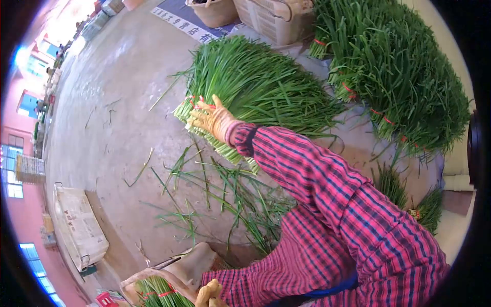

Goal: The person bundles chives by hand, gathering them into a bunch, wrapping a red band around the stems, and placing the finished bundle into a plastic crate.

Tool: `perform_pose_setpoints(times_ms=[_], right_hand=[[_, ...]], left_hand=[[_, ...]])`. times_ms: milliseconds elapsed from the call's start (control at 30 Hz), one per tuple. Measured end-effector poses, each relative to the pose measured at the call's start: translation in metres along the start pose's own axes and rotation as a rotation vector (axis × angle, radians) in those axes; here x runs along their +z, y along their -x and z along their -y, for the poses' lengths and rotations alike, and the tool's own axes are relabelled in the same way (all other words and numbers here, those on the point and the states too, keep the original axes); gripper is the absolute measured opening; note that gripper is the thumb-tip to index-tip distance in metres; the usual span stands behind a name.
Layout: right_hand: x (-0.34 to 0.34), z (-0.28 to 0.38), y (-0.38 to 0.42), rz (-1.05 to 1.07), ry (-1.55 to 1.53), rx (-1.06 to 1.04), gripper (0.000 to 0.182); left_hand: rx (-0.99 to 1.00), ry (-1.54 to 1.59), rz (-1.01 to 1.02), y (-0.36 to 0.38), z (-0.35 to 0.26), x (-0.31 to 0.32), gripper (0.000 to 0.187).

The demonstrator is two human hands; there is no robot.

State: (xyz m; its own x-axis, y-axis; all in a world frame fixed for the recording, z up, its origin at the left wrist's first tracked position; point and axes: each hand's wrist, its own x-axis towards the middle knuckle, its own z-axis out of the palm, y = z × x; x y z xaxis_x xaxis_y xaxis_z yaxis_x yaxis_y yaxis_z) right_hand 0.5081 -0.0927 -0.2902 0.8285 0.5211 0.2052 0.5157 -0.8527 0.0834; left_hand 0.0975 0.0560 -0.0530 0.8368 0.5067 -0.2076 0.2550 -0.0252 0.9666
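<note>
My right hand, in a yellow work glove, reaches over a big pile of garlic chives on the floor. Its fingers are spread and rest against the pale stem ends, next to red ties. My left hand, gloved too, is cut off by the bottom edge. Its fingers look curled; what they hold, if anything, is hidden. Close beside it is the rim of a basket with a red-tied bundle of garlic chives in it. My pink plaid sleeve crosses the middle of the view.
More tied bundles of green chives are heaped at the upper right. Loose leaves litter the concrete floor. Two baskets, one a beige crate, stand at the top. A white crate lies at the left.
</note>
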Motion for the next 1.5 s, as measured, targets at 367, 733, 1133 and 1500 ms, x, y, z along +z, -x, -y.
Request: perform_pose_setpoints(times_ms=[367, 733, 1133, 1500], right_hand=[[-0.077, -0.054, 0.065, -0.286, -0.291, -0.098, 0.055], [-0.362, 0.085, 0.236, -0.550, -0.852, -0.606, 0.036], [-0.400, 0.155, 0.340, 0.224, -1.722, 0.176, 0.075], [-0.371, 0.183, 0.344, 0.121, -2.118, 0.594, 0.047]], left_hand=[[-0.160, 0.299, 0.073, -0.006, 0.005, -0.007, 0.042], [-0.789, 1.600, 0.824, -0.001, 0.013, 0.015, 0.079], [-0.108, 0.834, 0.173, 0.090, -0.011, -0.045, 0.044], [-0.074, 0.680, 0.013, 0.133, -0.013, -0.045, 0.047]])
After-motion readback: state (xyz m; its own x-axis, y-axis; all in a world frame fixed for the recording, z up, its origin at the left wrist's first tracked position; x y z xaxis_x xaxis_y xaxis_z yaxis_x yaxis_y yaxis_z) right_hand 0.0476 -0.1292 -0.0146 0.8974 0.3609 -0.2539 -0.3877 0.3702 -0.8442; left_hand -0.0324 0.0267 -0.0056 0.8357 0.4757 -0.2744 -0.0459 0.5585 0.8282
